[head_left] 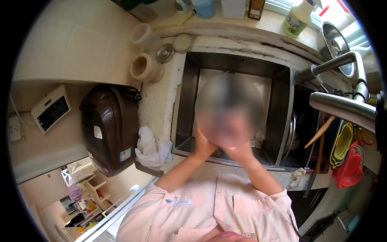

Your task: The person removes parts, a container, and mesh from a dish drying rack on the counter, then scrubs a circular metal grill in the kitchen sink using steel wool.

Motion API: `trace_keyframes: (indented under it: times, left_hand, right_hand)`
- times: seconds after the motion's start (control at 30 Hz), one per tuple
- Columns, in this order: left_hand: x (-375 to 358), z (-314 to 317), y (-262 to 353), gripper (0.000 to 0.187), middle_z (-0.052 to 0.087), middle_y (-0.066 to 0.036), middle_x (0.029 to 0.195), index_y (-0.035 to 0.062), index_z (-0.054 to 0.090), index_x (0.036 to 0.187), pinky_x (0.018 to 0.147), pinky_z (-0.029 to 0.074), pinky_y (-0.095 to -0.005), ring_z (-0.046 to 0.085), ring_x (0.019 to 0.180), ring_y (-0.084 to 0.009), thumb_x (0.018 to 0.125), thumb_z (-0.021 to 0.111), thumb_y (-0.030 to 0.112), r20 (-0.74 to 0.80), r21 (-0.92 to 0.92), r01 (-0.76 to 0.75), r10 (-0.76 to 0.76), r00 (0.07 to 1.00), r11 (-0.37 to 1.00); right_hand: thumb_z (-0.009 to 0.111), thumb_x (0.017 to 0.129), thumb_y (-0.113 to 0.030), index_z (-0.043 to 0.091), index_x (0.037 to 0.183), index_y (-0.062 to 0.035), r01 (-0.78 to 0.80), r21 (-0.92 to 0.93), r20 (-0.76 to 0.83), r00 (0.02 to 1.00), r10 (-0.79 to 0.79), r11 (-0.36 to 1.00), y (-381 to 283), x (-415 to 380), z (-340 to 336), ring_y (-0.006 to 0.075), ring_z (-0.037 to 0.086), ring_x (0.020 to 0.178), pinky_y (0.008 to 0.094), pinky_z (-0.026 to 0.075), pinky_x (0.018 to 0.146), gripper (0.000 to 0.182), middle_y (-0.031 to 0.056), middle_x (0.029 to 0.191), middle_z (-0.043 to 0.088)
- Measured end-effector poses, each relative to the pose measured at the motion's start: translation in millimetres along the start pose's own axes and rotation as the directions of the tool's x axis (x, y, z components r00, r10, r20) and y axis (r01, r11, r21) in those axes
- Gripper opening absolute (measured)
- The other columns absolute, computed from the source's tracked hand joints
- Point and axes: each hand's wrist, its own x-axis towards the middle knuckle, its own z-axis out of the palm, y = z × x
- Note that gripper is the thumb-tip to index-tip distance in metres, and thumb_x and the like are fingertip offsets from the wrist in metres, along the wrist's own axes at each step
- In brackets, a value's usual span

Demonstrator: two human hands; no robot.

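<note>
Both my hands are together over the left basin of a metal sink [276,109]. My left hand [204,144] comes in from the left and my right hand [240,153] from the right, with the wrists close to the basin's near edge. A large round blurred patch covers the middle of the basin and my fingers. Grey and pinkish tones show through it. Whether the hands hold anything, and what, I cannot make out. The basin's walls and part of its floor show around the patch.
A metal faucet [342,105] reaches in from the right. Yellow [342,139] and red [350,169] baskets hang beyond. Left are a brown appliance [109,125], a white cloth [153,147] and an open jar [145,68]. A spray bottle [297,19] stands behind.
</note>
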Motion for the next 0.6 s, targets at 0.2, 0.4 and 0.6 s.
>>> trace_keyframes:
  times: [0.2, 0.4, 0.6]
  left_hand:
    - [-4.5, 10.9, -1.3, 0.025, 0.063, -0.014, 0.091, 0.0000, 0.060, 0.096, 0.075, 0.047, -0.0338, 0.060, 0.084, -0.0292, 0.072, 0.066, 0.002, -0.045, -0.109, -0.049, 0.044, 0.998, 0.993]
    - [-21.1, 25.6, -11.9, 0.023, 0.062, -0.014, 0.093, -0.0003, 0.060, 0.095, 0.075, 0.047, -0.0350, 0.059, 0.084, -0.0299, 0.072, 0.066, 0.001, -0.057, -0.099, -0.085, 0.080, 0.995, 0.991]
    - [40.1, 5.8, -12.3, 0.033, 0.062, -0.010, 0.099, 0.0007, 0.057, 0.109, 0.078, 0.048, -0.0309, 0.059, 0.089, -0.0205, 0.078, 0.066, 0.009, 0.180, -0.238, 0.127, -0.084, 0.980, 0.963]
  right_hand:
    - [0.066, 0.072, -0.014, 0.056, 0.098, -0.0036, 0.246, -0.508, -0.039, 0.951, -0.308, 0.825, 17.8, 62.5, 11.5, 0.0291, 0.056, 0.082, 0.0358, 0.046, 0.071, 0.030, 0.0131, 0.093, 0.058]
    - [0.062, 0.068, -0.022, 0.059, 0.085, -0.0016, -0.666, -0.236, -0.174, 0.745, 0.644, 0.707, 159.6, 181.4, -33.2, 0.0300, 0.061, 0.076, 0.0372, 0.046, 0.069, 0.027, 0.0173, 0.075, 0.060]
    - [0.063, 0.078, -0.022, 0.060, 0.087, -0.0011, -0.325, 0.095, -0.087, 0.939, 0.333, 0.941, 198.4, 92.7, -20.7, 0.0236, 0.060, 0.075, 0.0350, 0.048, 0.070, 0.023, 0.0108, 0.081, 0.062]
